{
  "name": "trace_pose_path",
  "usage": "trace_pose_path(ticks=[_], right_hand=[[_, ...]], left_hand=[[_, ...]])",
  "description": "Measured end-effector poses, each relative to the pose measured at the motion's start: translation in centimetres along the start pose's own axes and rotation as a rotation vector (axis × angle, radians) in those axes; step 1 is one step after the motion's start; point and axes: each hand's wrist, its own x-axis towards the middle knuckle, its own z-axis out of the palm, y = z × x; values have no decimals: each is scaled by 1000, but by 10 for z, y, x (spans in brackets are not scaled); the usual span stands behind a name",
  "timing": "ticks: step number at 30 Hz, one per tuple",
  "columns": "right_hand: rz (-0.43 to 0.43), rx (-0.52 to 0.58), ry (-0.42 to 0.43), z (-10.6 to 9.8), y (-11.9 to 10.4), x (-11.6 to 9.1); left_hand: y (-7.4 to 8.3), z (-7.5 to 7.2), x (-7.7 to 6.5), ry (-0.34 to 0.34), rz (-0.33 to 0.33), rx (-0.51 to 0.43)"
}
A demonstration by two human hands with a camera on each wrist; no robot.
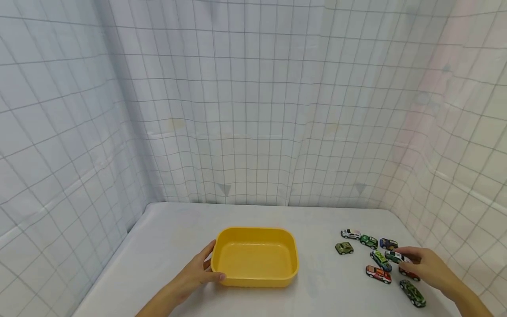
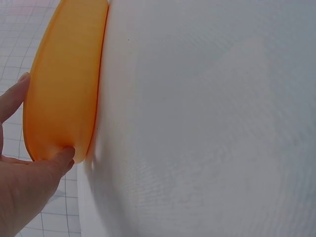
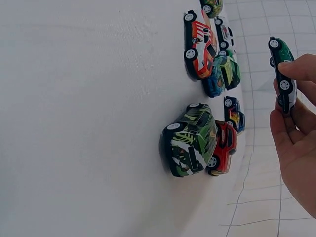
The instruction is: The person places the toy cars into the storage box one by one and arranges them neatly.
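A yellow plastic tray (image 1: 255, 282) sits on the white table. My left hand (image 1: 194, 275) holds it by its left end, the thumb against the near side and the fingers along the left side. In the left wrist view the tray (image 2: 69, 74) looks orange, with the thumb (image 2: 63, 157) pressed to its wall. At the far right my right hand (image 1: 428, 268) pinches a green and white toy car (image 3: 283, 74) between thumb and fingers, raised above the table. Right below it is a red toy car (image 1: 409, 274), partly hidden by the hand in the head view.
Several other toy cars lie around the right hand: a camouflage car (image 1: 413, 293), an orange-red one (image 1: 378, 274), a green-blue one (image 1: 381, 259), a dark blue one (image 1: 389, 244), and an olive one (image 1: 344, 248). Grid-patterned curtains (image 1: 257, 110) enclose the table's back and sides.
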Motion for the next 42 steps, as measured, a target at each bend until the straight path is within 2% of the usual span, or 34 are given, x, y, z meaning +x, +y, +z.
trace_pose_path(ticks=[14,22,28,35,42], right_hand=[[-81,25,-10,7,-19,8],[-92,45,-15,13,-29,14],[-124,89,-32,23,-31,18],[-123,107,-42,35,-35,26],[-174,134,-46,47,-46,35]], left_hand=[[0,0,-1,13,-3,24],[0,1,0,14,2,25],[0,1,-1,11,6,23],[0,1,1,-26,23,4],[-3,0,3,-19,19,8]])
